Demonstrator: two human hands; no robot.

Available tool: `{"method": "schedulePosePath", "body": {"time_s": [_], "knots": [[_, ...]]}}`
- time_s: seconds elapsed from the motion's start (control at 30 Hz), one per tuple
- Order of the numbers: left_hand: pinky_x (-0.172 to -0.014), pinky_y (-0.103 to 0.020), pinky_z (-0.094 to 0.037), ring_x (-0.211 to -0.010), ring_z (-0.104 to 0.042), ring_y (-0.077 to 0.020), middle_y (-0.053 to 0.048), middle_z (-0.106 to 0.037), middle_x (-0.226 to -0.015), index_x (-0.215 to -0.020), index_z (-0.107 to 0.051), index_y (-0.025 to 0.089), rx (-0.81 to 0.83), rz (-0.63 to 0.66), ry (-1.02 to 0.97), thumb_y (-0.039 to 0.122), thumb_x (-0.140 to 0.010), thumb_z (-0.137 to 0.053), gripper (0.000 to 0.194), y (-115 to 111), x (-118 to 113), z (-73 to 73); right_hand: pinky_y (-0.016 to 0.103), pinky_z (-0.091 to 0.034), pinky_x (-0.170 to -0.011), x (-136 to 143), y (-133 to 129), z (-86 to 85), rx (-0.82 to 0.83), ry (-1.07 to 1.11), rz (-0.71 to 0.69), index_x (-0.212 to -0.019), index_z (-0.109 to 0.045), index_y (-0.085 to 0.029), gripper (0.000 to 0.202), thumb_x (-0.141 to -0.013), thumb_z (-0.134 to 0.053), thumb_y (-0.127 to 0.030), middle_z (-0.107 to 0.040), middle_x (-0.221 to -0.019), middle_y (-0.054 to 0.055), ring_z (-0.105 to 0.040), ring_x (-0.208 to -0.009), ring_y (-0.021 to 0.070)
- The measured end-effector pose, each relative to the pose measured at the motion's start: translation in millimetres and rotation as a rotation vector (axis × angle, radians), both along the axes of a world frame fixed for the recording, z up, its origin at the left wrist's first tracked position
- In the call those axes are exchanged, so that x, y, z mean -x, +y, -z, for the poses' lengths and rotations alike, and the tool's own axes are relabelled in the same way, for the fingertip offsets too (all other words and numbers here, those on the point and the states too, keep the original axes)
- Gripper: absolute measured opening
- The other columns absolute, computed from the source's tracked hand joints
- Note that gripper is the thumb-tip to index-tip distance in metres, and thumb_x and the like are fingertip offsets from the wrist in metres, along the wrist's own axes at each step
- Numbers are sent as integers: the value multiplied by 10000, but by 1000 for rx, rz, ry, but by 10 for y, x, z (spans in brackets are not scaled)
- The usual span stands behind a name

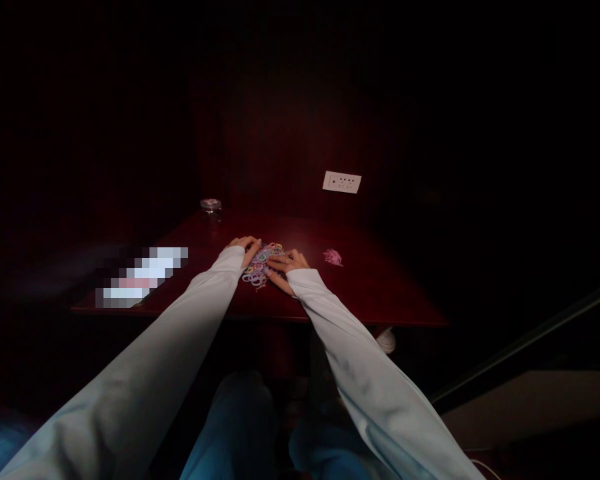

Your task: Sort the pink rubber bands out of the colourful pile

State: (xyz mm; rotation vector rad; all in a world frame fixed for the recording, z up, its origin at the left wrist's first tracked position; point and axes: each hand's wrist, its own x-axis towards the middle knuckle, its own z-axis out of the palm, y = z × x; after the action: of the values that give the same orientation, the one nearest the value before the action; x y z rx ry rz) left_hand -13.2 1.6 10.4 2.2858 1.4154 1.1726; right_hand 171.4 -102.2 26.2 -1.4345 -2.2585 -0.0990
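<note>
A pile of small, pastel-coloured hair ties (255,276) lies on the dark red table between my two hands. My left hand (244,245) rests at the pile's left edge, its fingers extended and touching the ties. From the right, my right hand (289,264) reaches over the pile with fingers stretched out and thumb apart. I see nothing gripped in either hand, though the fingertips partly hide the ties beneath them. To the right of my right hand sits a separate small heap of pink hair ties (333,257).
A clear round jar (211,207) with a lid stands at the table's back left. On the left lies a bright, pixelated flat object (145,277). A white socket panel (342,182) is mounted on the wall behind. The table's front edge (360,324) runs just beneath my forearms.
</note>
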Motion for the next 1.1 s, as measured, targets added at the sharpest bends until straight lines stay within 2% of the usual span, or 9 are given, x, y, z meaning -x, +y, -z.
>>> {"method": "schedulePosePath", "body": {"time_s": [0.23, 0.5, 0.67, 0.9, 1.1], "knots": [[-914, -365, -440, -938, -593, -233, -55, -691, -1006, -942, -696, 239, -96, 30, 24, 420, -963, -440, 315, -20, 0, 5, 414, -387, -959, -31, 14, -12, -62, 46, 21, -1319, -679, -282, 396, -994, -525, -448, -651, -1383, 4, -443, -1138, 253], [-921, -372, -440, -927, -581, -226, -57, -686, -977, -875, -669, 227, -164, 166, 41, 389, -973, -409, 322, -29, -21, -2, 404, -387, -973, -36, 2, -23, -82, 46, 5, -1360, -648, -275, 414, -995, -523, -426, -621, -1422, -2, -433, -1129, 251], [-894, -362, -440, -905, -574, -223, -43, -675, -944, -898, -649, 239, -147, 172, 49, 388, -947, -450, 254, -41, -13, -26, 417, -387, -976, -34, -2, -35, -68, 34, 3, -1385, -624, -285, 427, -994, -526, -427, -611, -1433, 11, -437, -1139, 256], [-847, -347, -424, -863, -544, -219, -33, -671, -872, -798, -614, 237, -123, 184, 101, 378, -937, -486, 236, -49, 3, -61, 404, -393, -963, -33, 2, -34, -66, 52, 7, -1369, -636, -298, 411, -996, -525, -427, -621, -1421, -4, -444, -1121, 248], [-857, -361, -419, -863, -552, -225, -33, -668, -836, -768, -584, 235, -104, 130, 58, 364, -939, -487, 234, -57, -26, -59, 385, -401, -970, -34, -4, -45, -57, 58, -9, -1335, -662, -296, 383, -996, -528, -413, -632, -1406, -7, -458, -1124, 233]]}}
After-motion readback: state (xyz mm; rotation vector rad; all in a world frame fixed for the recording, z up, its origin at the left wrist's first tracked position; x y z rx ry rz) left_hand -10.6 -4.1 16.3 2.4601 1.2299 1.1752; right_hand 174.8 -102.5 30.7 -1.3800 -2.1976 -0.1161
